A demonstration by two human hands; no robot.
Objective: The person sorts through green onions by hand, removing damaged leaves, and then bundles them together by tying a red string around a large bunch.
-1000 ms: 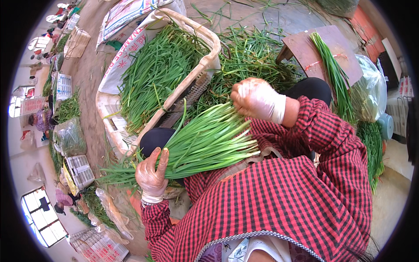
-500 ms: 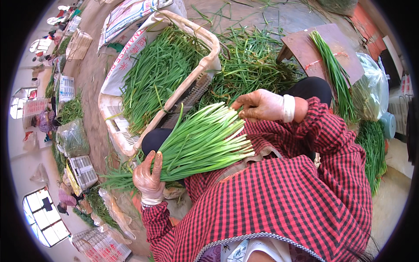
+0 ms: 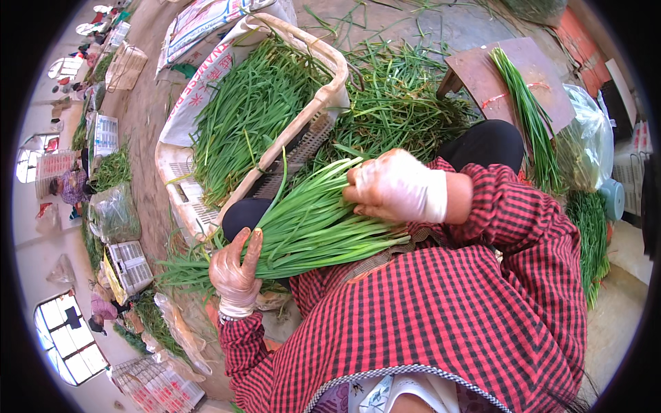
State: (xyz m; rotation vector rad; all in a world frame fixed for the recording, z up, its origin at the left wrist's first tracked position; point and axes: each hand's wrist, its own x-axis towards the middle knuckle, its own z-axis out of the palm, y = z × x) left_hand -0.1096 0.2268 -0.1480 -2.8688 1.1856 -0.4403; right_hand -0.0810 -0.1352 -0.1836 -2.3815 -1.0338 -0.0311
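Note:
A loose bundle of garlic chives lies across my lap, green leaf tips to the left and paler stems to the right. My left hand, in a thin see-through glove, is closed around the leafy end; its palm side is hidden under the leaves. Over the upper stems is my right hand, gloved too, its fingers curled and pinched onto some of the chives. What exactly its fingertips grip is partly hidden behind the hand.
A pale plastic crate lined with a white sack holds more chives ahead left. Beside it is a heap of loose leaves. A tied bunch rests on a low wooden stool at right, near a clear plastic bag.
My right hand has moved left and slightly down from the stem ends onto the bundle, its fingers curling in. My left hand stays nearly in place on the leafy end.

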